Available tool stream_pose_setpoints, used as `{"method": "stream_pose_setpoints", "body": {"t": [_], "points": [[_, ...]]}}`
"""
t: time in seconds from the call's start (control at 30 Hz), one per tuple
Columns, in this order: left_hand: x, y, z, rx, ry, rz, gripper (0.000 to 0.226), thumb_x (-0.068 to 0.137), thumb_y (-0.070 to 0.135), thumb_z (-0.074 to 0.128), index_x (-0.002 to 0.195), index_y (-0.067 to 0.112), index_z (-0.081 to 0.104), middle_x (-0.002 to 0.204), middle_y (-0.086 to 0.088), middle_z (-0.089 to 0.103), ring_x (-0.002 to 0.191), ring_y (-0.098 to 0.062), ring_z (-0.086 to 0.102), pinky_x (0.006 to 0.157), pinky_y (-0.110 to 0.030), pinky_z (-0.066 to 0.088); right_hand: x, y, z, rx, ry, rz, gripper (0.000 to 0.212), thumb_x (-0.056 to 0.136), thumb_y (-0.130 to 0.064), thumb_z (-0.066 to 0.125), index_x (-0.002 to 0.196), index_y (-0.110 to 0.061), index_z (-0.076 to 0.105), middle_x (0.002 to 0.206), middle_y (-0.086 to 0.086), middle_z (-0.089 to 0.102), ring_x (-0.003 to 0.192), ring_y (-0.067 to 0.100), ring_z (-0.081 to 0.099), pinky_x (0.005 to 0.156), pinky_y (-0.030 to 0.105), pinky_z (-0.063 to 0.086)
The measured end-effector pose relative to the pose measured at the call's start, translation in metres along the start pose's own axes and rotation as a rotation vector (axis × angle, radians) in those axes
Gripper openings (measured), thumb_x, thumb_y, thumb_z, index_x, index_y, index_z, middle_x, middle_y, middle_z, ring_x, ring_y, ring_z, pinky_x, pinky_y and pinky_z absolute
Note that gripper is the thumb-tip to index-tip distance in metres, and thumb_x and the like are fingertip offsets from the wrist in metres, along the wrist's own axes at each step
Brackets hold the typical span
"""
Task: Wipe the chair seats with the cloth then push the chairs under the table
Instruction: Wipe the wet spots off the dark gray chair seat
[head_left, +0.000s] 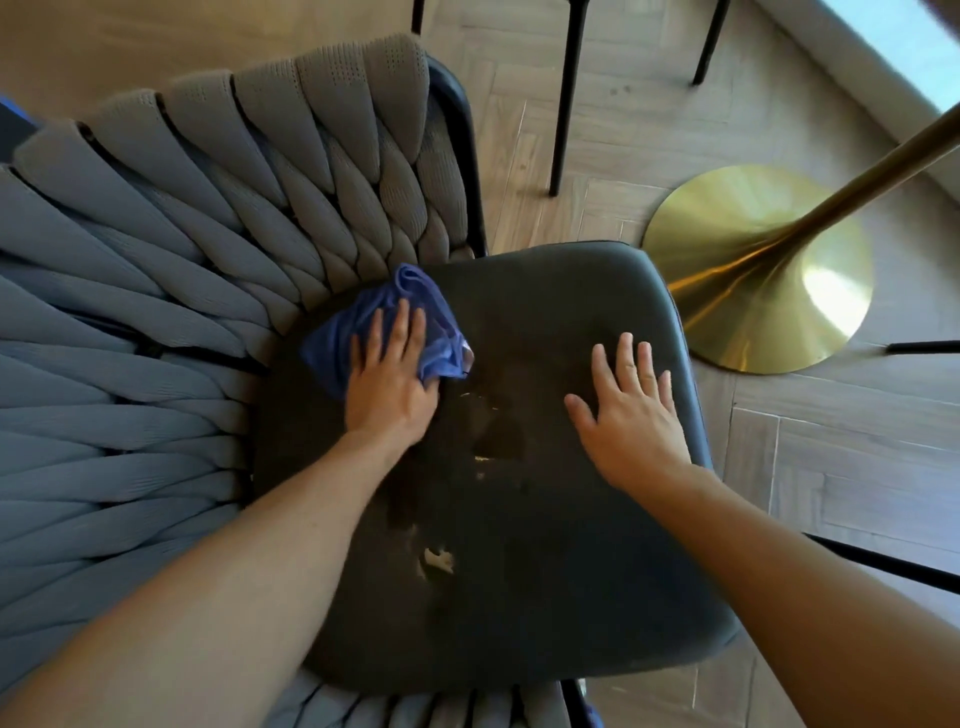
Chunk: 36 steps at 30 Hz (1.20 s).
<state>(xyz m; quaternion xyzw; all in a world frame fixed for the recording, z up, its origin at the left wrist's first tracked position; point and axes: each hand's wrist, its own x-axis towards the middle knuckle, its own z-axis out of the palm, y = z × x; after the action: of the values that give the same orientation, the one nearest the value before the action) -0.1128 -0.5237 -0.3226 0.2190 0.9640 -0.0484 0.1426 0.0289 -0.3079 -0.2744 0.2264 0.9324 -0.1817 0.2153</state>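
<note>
A dark grey chair seat (545, 519) fills the middle of the head view, with worn, peeling patches near its centre. A woven grey backrest (182, 270) curves round its left side. My left hand (387, 379) presses flat on a crumpled blue cloth (415, 306) at the seat's back, close to the backrest. With its fingers spread, my right hand (631, 410) rests flat on the seat's right edge and holds nothing.
The table's gold round base (727, 249) and slanted gold column (883, 166) stand on the wood-look floor right of the chair. Black legs of other chairs (566, 98) stand behind, and another black leg (883, 564) crosses the floor at right.
</note>
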Motion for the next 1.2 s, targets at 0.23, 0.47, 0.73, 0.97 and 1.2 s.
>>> {"method": "stream_pose_setpoints", "body": {"t": [0.23, 0.47, 0.73, 0.97, 1.2], "points": [[0.036, 0.102, -0.023, -0.177, -0.050, -0.206, 0.072, 0.099, 0.049, 0.030, 0.154, 0.020, -0.005, 0.163, -0.007, -0.012, 0.147, -0.038, -0.010, 0.117, -0.059, 0.000, 0.000, 0.030, -0.004, 0.005, -0.020, 0.039, 0.067, 0.099, -0.051, 0.024, 0.153, -0.022, -0.002, 0.160, 0.007, -0.016, 0.146, 0.025, -0.017, 0.120, 0.043, 0.000], [-0.003, 0.037, -0.005, -0.011, -0.043, 0.066, 0.076, 0.096, 0.044, 0.039, 0.153, 0.028, -0.010, 0.163, 0.000, -0.012, 0.149, -0.028, -0.010, 0.120, -0.053, 0.001, 0.002, 0.035, -0.009, 0.032, -0.064, 0.029, 0.067, 0.100, -0.051, 0.026, 0.153, -0.025, -0.005, 0.159, 0.006, -0.019, 0.146, 0.024, -0.019, 0.120, 0.043, -0.001], [0.029, 0.143, -0.025, -0.163, -0.074, -0.102, 0.076, 0.098, 0.051, 0.030, 0.154, 0.013, -0.005, 0.161, -0.013, -0.014, 0.148, -0.037, -0.012, 0.118, -0.055, -0.004, 0.005, 0.041, -0.010, 0.048, -0.088, 0.003, 0.066, 0.100, -0.050, 0.027, 0.153, -0.027, -0.004, 0.160, 0.005, -0.018, 0.146, 0.023, -0.017, 0.119, 0.041, 0.000], [-0.015, 0.075, -0.009, -0.080, -0.023, 0.070, 0.075, 0.097, 0.039, 0.042, 0.154, 0.020, -0.003, 0.163, -0.004, -0.007, 0.150, -0.025, -0.007, 0.121, -0.046, -0.001, 0.008, 0.043, -0.018, 0.088, -0.145, -0.005, 0.061, 0.101, -0.045, 0.025, 0.154, -0.026, -0.001, 0.160, 0.005, -0.016, 0.147, 0.024, -0.016, 0.119, 0.042, 0.001], [0.026, 0.143, -0.029, -0.099, -0.065, -0.010, 0.072, 0.100, 0.044, 0.032, 0.154, 0.016, -0.005, 0.162, -0.008, -0.012, 0.148, -0.035, -0.011, 0.119, -0.051, -0.004, 0.011, 0.046, -0.020, 0.128, -0.159, -0.014, 0.059, 0.102, -0.042, 0.024, 0.154, -0.025, 0.002, 0.160, 0.006, -0.014, 0.147, 0.024, -0.013, 0.121, 0.043, 0.004]]}}
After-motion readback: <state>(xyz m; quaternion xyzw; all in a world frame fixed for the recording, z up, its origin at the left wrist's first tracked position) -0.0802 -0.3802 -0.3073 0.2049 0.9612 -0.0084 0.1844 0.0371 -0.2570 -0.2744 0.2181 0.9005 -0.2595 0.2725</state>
